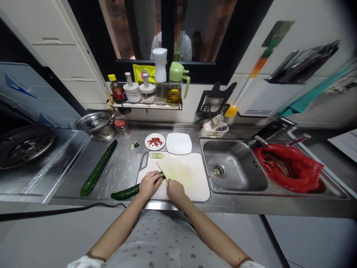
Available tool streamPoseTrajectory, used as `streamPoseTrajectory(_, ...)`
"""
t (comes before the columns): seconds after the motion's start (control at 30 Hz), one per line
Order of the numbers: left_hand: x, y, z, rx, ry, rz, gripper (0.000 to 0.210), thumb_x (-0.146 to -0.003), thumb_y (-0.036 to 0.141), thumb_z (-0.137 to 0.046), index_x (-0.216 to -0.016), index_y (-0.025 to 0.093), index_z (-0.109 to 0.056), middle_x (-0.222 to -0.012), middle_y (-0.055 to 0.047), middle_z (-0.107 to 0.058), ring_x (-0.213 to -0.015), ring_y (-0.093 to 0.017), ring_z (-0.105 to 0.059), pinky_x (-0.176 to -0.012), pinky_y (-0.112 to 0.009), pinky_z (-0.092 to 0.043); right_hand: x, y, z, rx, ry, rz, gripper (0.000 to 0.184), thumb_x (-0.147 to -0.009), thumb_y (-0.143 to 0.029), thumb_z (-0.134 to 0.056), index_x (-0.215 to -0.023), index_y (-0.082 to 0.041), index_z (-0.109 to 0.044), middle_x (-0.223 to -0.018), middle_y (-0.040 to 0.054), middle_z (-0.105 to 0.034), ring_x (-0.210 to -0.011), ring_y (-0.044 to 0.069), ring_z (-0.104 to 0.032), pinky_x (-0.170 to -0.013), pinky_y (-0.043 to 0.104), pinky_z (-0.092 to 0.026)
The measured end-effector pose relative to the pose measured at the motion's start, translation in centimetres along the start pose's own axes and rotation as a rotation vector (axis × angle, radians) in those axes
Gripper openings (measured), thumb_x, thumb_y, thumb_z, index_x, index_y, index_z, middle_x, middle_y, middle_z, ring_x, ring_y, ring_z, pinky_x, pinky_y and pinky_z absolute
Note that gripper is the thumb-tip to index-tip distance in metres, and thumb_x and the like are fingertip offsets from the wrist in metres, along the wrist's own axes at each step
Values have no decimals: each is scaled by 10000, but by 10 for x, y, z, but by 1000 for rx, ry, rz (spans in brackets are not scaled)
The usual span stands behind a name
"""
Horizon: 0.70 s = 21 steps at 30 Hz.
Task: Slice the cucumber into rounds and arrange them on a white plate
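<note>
A dark green cucumber (125,193) lies slantwise over the left front edge of the white cutting board (195,182). My left hand (149,184) is closed over its right part and presses it down on the board. My right hand (175,191) grips a knife (160,168), whose blade points up and left beside the cucumber's cut end. Where the blade's edge meets the cucumber is too small to make out. Several thin cucumber slices (156,155) overlap in a row at the board's top left corner.
A second cucumber (99,169) rests on the steel counter, left. Behind the board are a plate of chopped red bits (155,142), a white square plate (179,143) and cucumber scraps (134,144). Right stand the sink (237,182) and a red bag (292,173). A condiment shelf (147,106) hangs above.
</note>
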State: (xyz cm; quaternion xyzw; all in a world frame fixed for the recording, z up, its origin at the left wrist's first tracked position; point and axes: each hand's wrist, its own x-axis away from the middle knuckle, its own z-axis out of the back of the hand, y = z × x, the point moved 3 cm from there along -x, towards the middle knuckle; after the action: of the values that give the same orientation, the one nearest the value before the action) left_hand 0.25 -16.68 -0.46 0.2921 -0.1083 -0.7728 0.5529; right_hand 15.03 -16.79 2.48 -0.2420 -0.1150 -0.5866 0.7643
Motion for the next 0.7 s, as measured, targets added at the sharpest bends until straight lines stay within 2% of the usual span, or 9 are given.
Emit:
streamPoseTrajectory(0.37,-1,0,0,15,6,0,212,-878,291,-548,-1033,260,-689,-1019,-42,-678,-949,-172,-601,-863,-322,-500,26,11,-7,2,-37,-56,275,-890,-113,-361,-1052,-129,-583,-976,164,-691,-943,239,-664,-751,311,-468)
streamPoseTrajectory(0.7,-1,-1,0,21,-10,20,214,-878,304,-551,-1034,265,-692,-1027,-41,-681,-959,-176,-603,-868,-333,-500,10,-1,3,-18,-20,-38,266,-875,-94,-399,-1082,-128,-563,-1012,153,-684,-978,220,-652,-773,286,-451)
